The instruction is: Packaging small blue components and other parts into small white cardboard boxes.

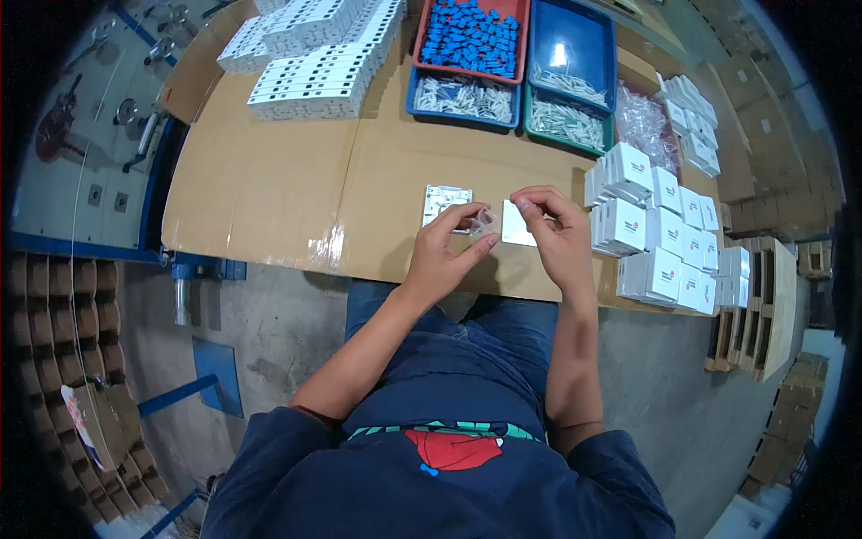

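My left hand (444, 251) is closed around a small clear plastic bag (486, 224), its thumb and fingers pinching the bag near the table's front edge. My right hand (558, 235) has its thumb and fingertips pressed together; whatever they hold, if anything, is too small to make out. Just left of those fingertips, a flat white square plate (517, 226) lies on the cardboard. Behind my left hand is a white square switch-like housing (446, 199) with its inner side up, partly covered by the fingers.
Cardboard covers the table (260, 193). Along the back stand a red tray of blue parts (471, 38), a blue tray of screws or plugs (462, 97), and blue and green trays (570, 121). Stacked white housings (314, 85) sit back left; small white boxes (664, 229) crowd the right.
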Motion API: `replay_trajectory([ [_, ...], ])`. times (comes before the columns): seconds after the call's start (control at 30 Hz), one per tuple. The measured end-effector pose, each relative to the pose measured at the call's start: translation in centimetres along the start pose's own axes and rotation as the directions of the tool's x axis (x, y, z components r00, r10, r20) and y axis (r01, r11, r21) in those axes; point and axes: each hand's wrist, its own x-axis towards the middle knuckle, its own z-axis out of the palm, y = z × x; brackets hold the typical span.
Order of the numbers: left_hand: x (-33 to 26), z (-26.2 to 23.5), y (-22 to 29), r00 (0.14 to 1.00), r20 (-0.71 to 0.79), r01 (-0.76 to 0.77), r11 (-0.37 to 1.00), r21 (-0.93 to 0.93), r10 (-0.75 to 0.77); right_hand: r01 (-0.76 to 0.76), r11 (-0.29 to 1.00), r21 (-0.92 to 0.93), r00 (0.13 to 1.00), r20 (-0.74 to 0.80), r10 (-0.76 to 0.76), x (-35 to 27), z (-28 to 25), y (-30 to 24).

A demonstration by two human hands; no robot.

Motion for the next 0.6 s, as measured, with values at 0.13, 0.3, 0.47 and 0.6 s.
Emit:
replay_trajectory([
  [0.13,-0.5,0.0,-0.5,0.997,0.037,0.062,0.998,0.013,-0.063,-0.185,0.981,-0.064,0.983,-0.010,0.185,1.8,-1.8,3.0],
  [0.3,-1.0,0.3,-0.4,0.993,0.089,0.081,0.997,0.020,-0.082,-0.223,0.935,-0.276,0.973,-0.115,0.198,6.9,-4.2,8.3],
  [0.47,-0.9,0.3,0.0,0.981,0.160,0.111,0.994,0.013,-0.112,-0.218,0.890,-0.400,0.970,-0.192,0.151,14.1,-7.1,14.8],
  [0.6,-1.2,-0.4,-0.6,0.978,0.161,0.128,0.991,0.042,-0.133,-0.152,0.816,-0.557,0.975,-0.219,0.032,18.2,-7.7,16.0],
])
